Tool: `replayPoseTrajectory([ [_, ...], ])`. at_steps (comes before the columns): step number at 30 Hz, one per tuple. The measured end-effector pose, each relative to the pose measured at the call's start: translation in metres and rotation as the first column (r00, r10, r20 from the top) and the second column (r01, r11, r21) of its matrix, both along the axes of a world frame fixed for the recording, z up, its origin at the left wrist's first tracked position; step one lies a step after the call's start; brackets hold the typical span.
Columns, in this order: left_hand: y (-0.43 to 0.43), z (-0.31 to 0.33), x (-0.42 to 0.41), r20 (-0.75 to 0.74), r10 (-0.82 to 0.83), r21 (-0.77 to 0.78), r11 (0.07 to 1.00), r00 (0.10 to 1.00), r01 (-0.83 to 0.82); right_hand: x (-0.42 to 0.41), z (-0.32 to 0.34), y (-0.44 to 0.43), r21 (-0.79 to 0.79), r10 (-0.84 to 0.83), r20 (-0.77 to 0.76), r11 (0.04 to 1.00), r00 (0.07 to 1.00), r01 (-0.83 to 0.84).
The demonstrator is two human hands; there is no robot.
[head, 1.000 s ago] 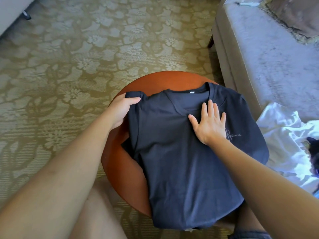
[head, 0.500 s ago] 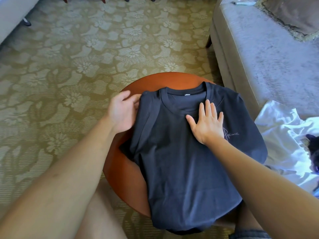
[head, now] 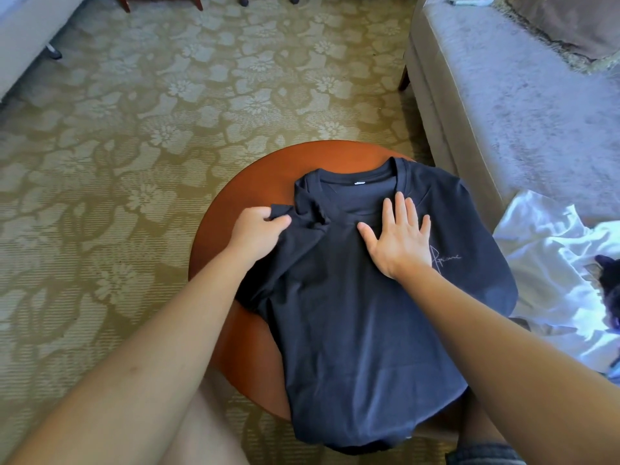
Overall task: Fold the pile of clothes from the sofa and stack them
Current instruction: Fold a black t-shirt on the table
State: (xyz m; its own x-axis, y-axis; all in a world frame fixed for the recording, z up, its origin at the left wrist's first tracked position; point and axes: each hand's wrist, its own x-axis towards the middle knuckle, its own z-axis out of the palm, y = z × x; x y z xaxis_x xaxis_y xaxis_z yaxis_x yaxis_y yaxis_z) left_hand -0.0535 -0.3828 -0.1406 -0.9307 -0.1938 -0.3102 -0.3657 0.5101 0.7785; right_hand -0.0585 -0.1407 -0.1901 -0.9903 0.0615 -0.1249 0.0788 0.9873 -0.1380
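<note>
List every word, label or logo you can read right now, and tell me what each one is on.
Thin cursive script on the chest of the dark T-shirt, just beside the right hand: a signature-style line, too thin and looped to read with certainty.
Small neck tag, white, inside the collar: too small to read.
No other text, number or sign is legible in this view.

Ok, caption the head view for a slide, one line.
Left grip holds the sleeve of a dark T-shirt on a round table; right grip presses its chest flat.
</note>
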Motion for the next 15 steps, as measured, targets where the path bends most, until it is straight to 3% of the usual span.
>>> replayPoseTrajectory([
  [2,-0.014,0.005,0.000,-0.062,0.088,-0.005,0.996,0.994,-0.088,0.000,0.000,0.000,0.004,-0.001,0.000,1.000,1.000,0.001],
  [10,-0.084,0.012,0.010,-0.063,0.464,-0.016,0.885,0.884,-0.465,-0.003,0.001,-0.007,0.014,-0.037,0.017,0.999,0.999,0.037],
  [15,-0.117,0.005,0.011,-0.075,0.484,-0.063,0.870,0.872,-0.488,-0.018,-0.001,-0.032,0.027,-0.057,0.033,0.998,0.998,0.056],
])
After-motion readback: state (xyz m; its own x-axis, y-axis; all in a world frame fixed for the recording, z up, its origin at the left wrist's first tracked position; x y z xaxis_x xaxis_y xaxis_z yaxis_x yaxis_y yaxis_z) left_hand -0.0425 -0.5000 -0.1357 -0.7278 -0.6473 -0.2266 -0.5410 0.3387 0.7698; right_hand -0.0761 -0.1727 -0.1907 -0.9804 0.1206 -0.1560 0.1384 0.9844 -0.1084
